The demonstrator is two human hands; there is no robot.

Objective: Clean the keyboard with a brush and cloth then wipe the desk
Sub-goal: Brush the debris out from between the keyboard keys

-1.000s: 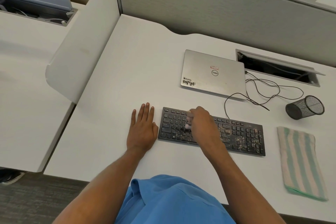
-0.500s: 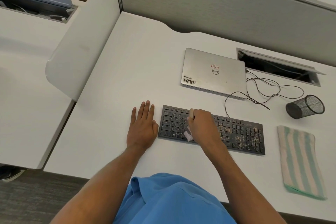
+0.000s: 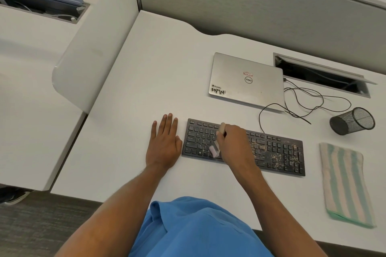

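Note:
A black keyboard lies on the white desk, its right half speckled with pale crumbs. My right hand grips a small brush with a light wooden handle; its pale bristles touch the keys near the keyboard's lower middle-left. My left hand lies flat on the desk, fingers straight, just left of the keyboard's end. A folded green-and-cream striped cloth rests on the desk to the right of the keyboard.
A shut silver laptop sits behind the keyboard, with loose black cables trailing to an open cable hatch. A black mesh pen cup lies on its side at the right. A white divider panel borders the desk's left side.
My right hand has drawn the brush from the upper keys down toward the keyboard's front edge. My left hand has stayed flat beside the keyboard.

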